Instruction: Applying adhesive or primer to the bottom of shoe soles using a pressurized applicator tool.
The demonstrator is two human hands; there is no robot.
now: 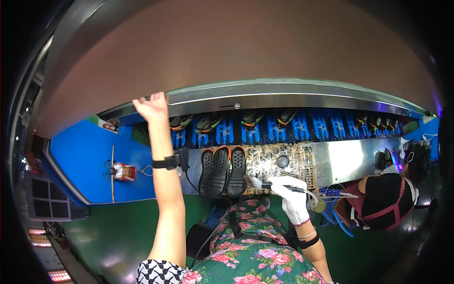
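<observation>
My floral apron is nearest. Just beyond, my gloved right hand closes round a brush, its tip beside the closest of three black clogs, left of my grip. A mottled mat lies past it. My bare left hand is loosely spread at the brown hood. Farther left sits a red-and-white object, any print too small to read; ahead, blue racks; right, a co-worker above green floor.
</observation>
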